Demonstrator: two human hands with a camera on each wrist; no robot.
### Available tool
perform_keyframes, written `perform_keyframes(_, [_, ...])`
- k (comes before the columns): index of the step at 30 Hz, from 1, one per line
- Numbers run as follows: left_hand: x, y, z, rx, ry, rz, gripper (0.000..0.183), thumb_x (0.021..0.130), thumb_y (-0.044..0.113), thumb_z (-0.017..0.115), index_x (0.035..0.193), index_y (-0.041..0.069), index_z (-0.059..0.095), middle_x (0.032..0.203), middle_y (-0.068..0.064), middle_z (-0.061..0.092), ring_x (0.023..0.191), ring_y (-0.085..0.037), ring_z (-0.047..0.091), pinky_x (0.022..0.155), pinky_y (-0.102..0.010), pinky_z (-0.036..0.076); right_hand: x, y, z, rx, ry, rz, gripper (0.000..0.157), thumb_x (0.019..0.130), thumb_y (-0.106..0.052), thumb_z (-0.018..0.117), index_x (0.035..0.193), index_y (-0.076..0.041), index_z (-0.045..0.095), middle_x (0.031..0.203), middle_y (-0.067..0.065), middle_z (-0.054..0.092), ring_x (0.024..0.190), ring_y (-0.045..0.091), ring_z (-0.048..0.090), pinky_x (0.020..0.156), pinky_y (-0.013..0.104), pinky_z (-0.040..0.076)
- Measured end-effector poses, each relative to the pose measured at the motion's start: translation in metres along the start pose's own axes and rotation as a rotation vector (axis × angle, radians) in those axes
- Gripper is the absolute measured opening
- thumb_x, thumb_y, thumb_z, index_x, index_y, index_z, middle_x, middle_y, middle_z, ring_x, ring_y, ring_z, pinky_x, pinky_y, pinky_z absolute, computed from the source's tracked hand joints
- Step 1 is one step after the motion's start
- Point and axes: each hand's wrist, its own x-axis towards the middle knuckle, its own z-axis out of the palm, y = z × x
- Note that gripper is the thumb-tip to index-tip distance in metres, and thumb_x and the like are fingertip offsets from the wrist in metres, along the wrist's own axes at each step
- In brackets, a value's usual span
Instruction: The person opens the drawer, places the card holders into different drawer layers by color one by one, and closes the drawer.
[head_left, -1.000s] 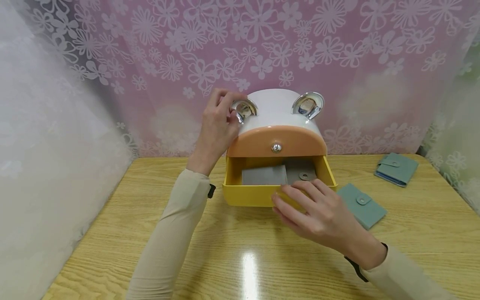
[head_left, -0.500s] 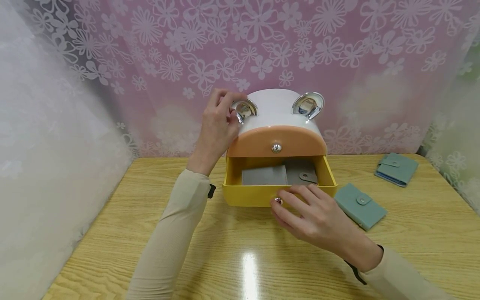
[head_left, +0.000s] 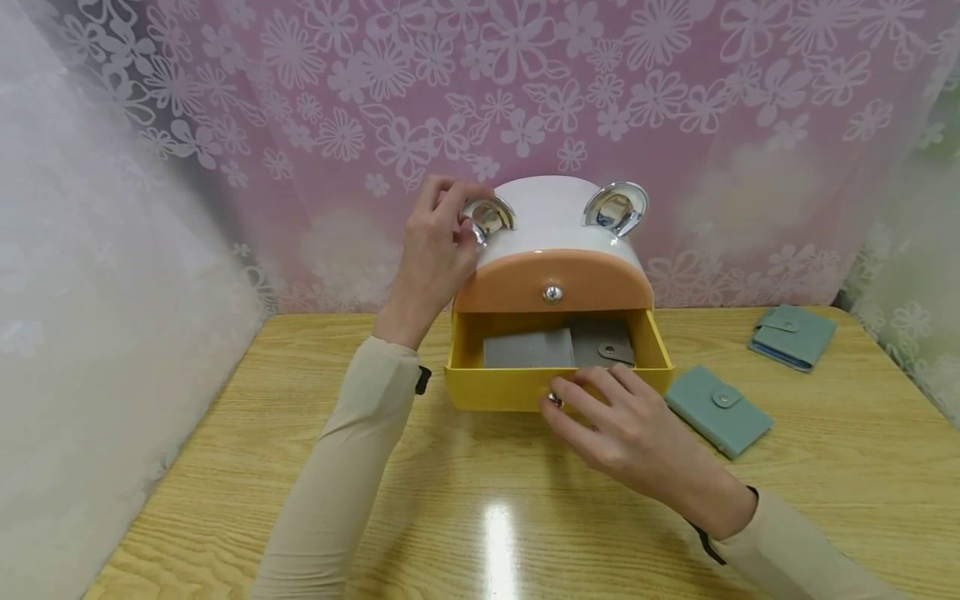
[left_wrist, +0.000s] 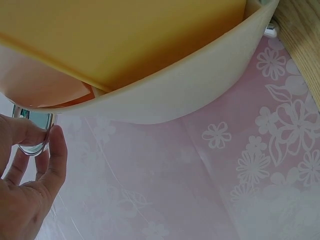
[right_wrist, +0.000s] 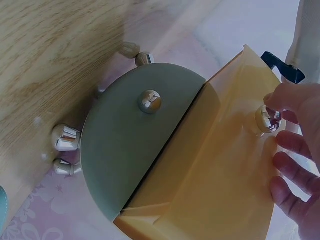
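Observation:
A round white cabinet (head_left: 551, 204) with silver ears stands at the back of the table. Its yellow drawer (head_left: 487, 390) is pulled out, with a light grey wallet (head_left: 527, 348) and a darker grey snap wallet (head_left: 592, 337) inside. My left hand (head_left: 435, 250) holds the cabinet's left silver ear (head_left: 491, 218) between thumb and fingers. At the drawer front, my right hand (head_left: 637, 429) pinches the silver knob (right_wrist: 268, 119) with thumb and index finger; its other fingers lie by the yellow front.
Two green snap wallets lie right of the cabinet, a nearer one (head_left: 720, 410) and a farther one (head_left: 792, 337). Above the yellow drawer is an orange front (head_left: 510, 287) with a knob; below it, a green front (right_wrist: 127, 140). A pink flowered curtain (head_left: 337, 167) hangs behind.
My right hand has shifted slightly left and down from the drawer's rim to its knob. The left hand stays on the ear, and the drawer stands about as far out as before.

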Motion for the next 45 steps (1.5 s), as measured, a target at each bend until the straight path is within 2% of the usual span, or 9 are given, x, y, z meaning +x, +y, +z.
perform_keyframes(17, [0.0, 0.001, -0.001, 0.005, -0.011, -0.016, 0.036, 0.092, -0.007, 0.053, 0.122, 0.008, 0.068, 0.117, -0.014, 0.054, 0.094, -0.023, 0.057, 0.082, -0.03, 0.059, 0.001, 0.002, 0.007, -0.02, 0.036, 0.008, 0.033, 0.108, -0.005, 0.043, 0.102, -0.009, 0.074, 0.104, 0.007, 0.072, 0.089, 0.028, 0.064, 0.069, 0.038, 0.052])
perform_keyframes(28, [0.0, 0.001, -0.001, 0.011, -0.018, -0.029, 0.037, 0.092, -0.007, 0.054, 0.122, 0.009, 0.068, 0.117, -0.013, 0.054, 0.096, -0.023, 0.057, 0.084, -0.03, 0.06, 0.0, 0.004, 0.008, 0.005, -0.032, 0.046, 0.039, 0.111, -0.007, 0.036, 0.107, -0.01, 0.075, 0.109, 0.009, 0.072, 0.094, 0.029, 0.064, 0.074, 0.04, 0.054])
perform_keyframes(45, [0.0, 0.0, -0.001, -0.003, -0.004, -0.02, 0.036, 0.091, -0.007, 0.055, 0.12, 0.009, 0.068, 0.117, -0.013, 0.054, 0.094, -0.022, 0.057, 0.083, -0.029, 0.06, 0.003, 0.008, 0.015, 0.013, -0.04, 0.08, 0.041, 0.112, -0.011, 0.034, 0.107, -0.01, 0.075, 0.111, 0.009, 0.071, 0.098, 0.031, 0.064, 0.075, 0.04, 0.054])
